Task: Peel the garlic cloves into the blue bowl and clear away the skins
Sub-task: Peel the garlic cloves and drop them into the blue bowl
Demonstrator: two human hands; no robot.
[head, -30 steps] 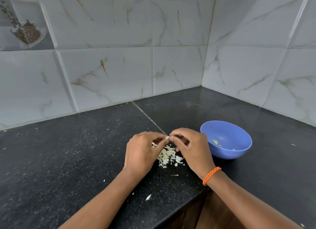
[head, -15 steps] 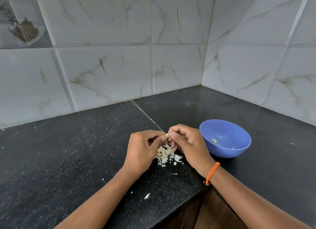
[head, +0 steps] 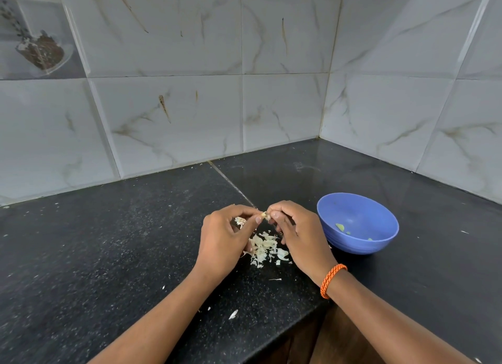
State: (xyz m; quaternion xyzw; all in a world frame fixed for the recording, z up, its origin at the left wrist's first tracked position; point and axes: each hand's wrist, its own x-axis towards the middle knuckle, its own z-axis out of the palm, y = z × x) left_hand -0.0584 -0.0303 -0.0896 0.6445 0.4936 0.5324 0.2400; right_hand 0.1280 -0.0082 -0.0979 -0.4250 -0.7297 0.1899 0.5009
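- The left hand [head: 222,238] and right hand [head: 296,233] meet fingertip to fingertip above the black counter [head: 108,241], both pinched closed on one small garlic clove [head: 264,215]; the fingers cover most of it.
- More pale pieces show inside the curled left hand, too hidden to tell what they are.
- A heap of skins [head: 264,248] lies on the counter between the hands.
- The blue bowl [head: 380,244] stands just right of the right hand; its few small pale bits are hard to make out.

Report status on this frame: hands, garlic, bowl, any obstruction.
Left hand and right hand both pinching one garlic clove above the skin pile. Blue bowl right of hands, few small bits inside. Nothing in the way.
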